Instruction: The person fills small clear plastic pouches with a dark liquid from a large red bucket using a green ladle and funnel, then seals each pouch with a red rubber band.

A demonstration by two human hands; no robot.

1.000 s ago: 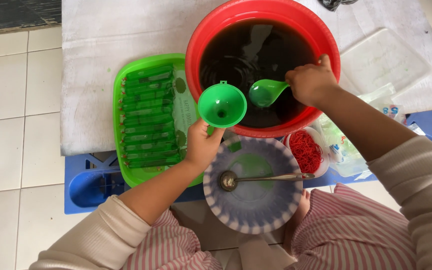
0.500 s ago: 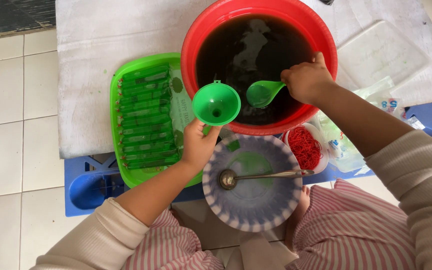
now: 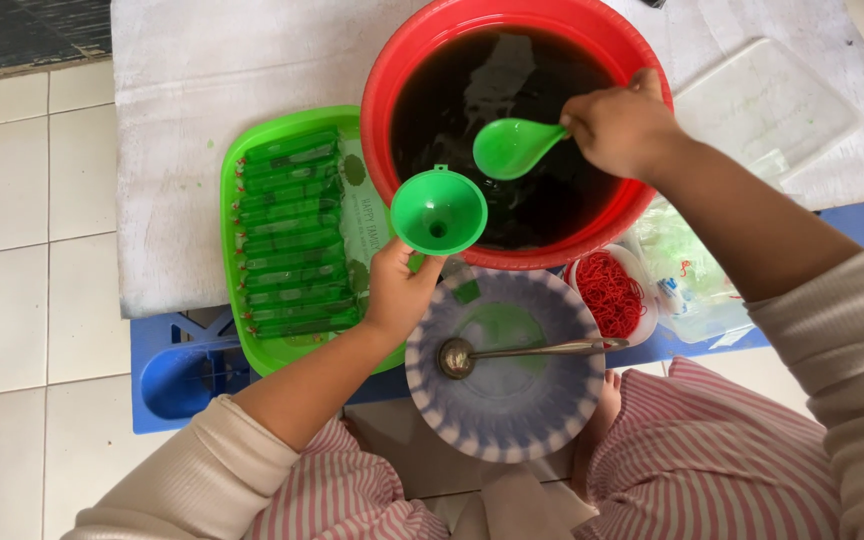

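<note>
While the left hand point(image 3: 399, 290) is gripping a smooth, glossy green plastic funnel point(image 3: 438, 211) from below, its fingers are curling closed around the narrow spout, which is hidden inside the fist. The funnel's round cone is facing upward, sitting at the near rim of a wide red plastic basin point(image 3: 392, 75) filled with dark, nearly black liquid that is reflecting light. The right hand point(image 3: 620, 127) is reaching over the basin from the right, forearm angling down across the rim, fingers pinching the handle of a green plastic ladle point(image 3: 510, 146) whose rounded bowl is hovering above the liquid, pointing toward the funnel; whether it is carrying liquid is hard to judge from above.

Left of the basin, a bright green rectangular tray point(image 3: 235, 170) is holding a neat stack of slim, sealed green tubes point(image 3: 295, 232). Just below the funnel, a round plate point(image 3: 507, 432) with a striped bluish rim is carrying a metal spoon point(image 3: 512, 351). Beside it, a small container of red rubber bands point(image 3: 612, 293) is lying near crumpled clear plastic bags point(image 3: 697, 265).
</note>
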